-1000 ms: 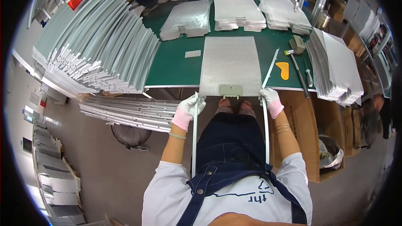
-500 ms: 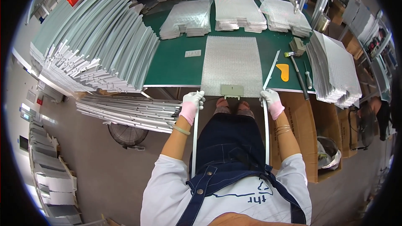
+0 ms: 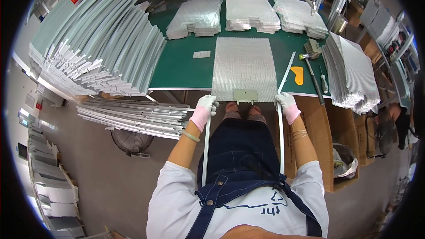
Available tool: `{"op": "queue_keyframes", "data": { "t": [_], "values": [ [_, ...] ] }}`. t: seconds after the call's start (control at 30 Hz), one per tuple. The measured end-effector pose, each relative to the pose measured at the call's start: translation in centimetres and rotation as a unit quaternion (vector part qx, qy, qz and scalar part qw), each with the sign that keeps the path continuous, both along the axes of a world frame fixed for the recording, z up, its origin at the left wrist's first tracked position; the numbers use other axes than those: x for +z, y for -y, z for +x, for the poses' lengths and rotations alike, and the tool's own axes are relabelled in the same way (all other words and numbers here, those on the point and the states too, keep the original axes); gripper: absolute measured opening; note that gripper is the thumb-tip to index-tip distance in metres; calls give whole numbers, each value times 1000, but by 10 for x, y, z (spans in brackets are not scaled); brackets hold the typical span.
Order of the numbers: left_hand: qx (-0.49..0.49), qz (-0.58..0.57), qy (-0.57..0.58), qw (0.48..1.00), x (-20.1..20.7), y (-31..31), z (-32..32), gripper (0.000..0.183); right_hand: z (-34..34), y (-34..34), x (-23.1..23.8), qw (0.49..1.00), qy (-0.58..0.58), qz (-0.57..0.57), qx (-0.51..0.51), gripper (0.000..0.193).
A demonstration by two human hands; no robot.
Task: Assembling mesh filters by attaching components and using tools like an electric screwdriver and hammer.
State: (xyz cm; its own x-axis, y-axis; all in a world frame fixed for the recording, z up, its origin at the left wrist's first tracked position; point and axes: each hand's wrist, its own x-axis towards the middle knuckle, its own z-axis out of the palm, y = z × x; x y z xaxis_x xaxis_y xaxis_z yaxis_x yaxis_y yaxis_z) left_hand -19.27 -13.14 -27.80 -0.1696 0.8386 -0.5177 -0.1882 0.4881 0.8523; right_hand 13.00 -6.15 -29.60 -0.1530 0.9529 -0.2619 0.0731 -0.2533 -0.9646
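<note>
Just below mid-frame, the left hand (image 3: 205,107) is wrapped around one pale strip (image 3: 206,148) and the right hand (image 3: 288,107) around a second strip (image 3: 281,144).
Both run down beside the dark apron (image 3: 241,150); above and between the hands, a silvery mesh panel (image 3: 244,66) lies on the green surface (image 3: 183,71), its lower edge overhanging, a grey-green block (image 3: 245,94) at that edge. Right of it lies a yellow scraper (image 3: 299,75).

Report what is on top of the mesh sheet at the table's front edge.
A flat gray-green piece sits on the mesh sheet at its near edge. The mesh directly beneath that piece is covered and cannot be seen.
</note>
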Motion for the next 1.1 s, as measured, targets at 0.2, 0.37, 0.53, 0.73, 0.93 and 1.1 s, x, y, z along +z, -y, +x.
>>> {"op": "queue_keyframes", "data": {
  "t": [0.2,0.37,0.53,0.73,0.93,1.1],
  "values": [
    [-34,43,-46,997,0,1,4,17,0,0,2,1000,-5,-5,-5,14],
    [24,29,151,988,-5,6,4,15,-4,3,7,999,-24,-35,-11,18],
    [17,56,143,988,-1,9,18,12,-1,18,12,994,-96,-46,-40,21],
    [-2,64,129,990,2,22,2,11,-16,21,7,989,-137,-61,3,13],
    [-24,54,133,989,7,20,7,10,-8,26,11,982,-165,-86,-27,12],
    [-54,23,137,989,8,28,11,8,0,31,16,986,-156,-55,-14,10]
  ]
}}
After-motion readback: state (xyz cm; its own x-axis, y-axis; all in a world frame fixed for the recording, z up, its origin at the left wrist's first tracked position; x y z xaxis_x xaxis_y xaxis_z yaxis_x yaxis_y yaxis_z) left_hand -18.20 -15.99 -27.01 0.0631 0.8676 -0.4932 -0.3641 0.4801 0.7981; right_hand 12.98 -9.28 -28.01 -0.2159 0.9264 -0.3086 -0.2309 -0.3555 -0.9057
